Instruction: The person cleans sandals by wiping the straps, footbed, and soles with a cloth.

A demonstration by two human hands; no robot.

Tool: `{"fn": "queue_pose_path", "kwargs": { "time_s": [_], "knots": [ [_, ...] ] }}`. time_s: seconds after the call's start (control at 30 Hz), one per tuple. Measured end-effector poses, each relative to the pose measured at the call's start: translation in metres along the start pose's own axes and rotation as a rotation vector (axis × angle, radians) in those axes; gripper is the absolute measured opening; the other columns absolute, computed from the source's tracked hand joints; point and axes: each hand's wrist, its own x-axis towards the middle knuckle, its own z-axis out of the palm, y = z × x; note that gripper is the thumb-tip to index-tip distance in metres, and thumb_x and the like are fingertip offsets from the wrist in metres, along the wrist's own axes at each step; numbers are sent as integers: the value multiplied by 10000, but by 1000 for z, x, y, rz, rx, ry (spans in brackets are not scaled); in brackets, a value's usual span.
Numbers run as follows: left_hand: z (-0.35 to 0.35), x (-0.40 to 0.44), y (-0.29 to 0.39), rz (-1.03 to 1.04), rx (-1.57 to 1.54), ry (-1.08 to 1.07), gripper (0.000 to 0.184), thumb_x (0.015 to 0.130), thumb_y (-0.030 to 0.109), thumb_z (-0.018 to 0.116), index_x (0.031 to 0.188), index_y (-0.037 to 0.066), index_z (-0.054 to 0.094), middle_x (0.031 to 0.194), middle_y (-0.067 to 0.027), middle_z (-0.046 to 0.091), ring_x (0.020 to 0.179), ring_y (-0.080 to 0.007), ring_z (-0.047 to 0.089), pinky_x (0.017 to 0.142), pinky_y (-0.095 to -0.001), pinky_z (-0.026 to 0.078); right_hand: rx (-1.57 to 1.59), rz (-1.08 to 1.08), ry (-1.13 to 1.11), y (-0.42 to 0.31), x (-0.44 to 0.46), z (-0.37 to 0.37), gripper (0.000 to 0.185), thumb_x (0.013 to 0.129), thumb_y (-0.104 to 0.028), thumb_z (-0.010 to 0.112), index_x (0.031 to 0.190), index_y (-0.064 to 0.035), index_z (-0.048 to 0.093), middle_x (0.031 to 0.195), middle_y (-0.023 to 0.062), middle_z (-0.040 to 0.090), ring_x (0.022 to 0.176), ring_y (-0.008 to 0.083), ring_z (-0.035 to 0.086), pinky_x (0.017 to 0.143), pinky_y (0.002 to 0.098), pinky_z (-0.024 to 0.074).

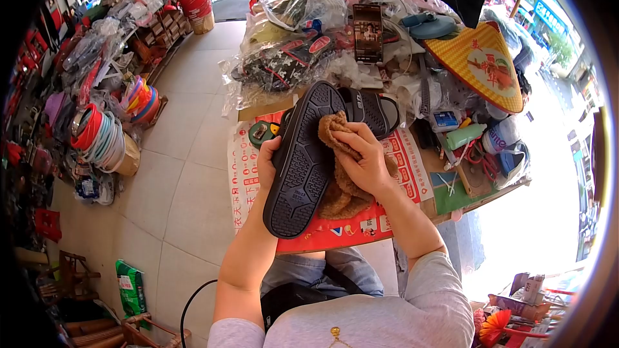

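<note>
My left hand [269, 162] grips a black slide sandal [300, 174] by its left edge, with the patterned sole turned up toward me. Bunched in my right hand [363, 158] is a brown fuzzy cloth [340, 135], pressed against the sole's right side near the top; its lower part hangs down beside the sandal. Another black slide [369, 111] with a strap lies just behind, partly covered by the held one. Left of the held sandal sits a green tape measure [263, 132], partly hidden. Beneath my hands a red and white printed sheet [412, 171] covers the table.
A phone [367, 33] stands among plastic-wrapped shoes at the back. To the right are a yellow fan-shaped hat [480, 64], a pale green bottle [465, 136] and a blue-white box [443, 121]. Stacked basins [97, 135] and a green bag [131, 289] stand on the left floor.
</note>
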Motion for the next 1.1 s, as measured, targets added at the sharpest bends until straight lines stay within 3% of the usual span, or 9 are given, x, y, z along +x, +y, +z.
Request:
{"fn": "queue_pose_path", "kwargs": {
  "time_s": [0.57,0.63,1.1],
  "knots": [
    [-2,1,0,3,0,-32,597,887,390,432,1325,-7,519,1225,-201,626,1055,-305,658,938,-410,540,12,17,-9,-2,1,0,372,766,73,664,1131,3,644,1147,149,582,1033,284,604,882,327,480],
    [-3,1,0,0,-5,-44,598,887,390,432,1326,-6,518,1227,-200,626,1056,-303,657,938,-408,540,-10,-19,9,-1,1,0,403,756,73,681,1146,-25,658,1150,158,594,1001,309,636,831,334,517],
    [-4,1,1,-6,-31,-58,592,886,385,435,1321,-7,523,1228,-201,625,1059,-303,656,939,-411,540,4,-6,5,-1,0,0,417,744,83,671,1147,-25,658,1154,158,588,1009,315,631,843,333,511]
  ]
}}
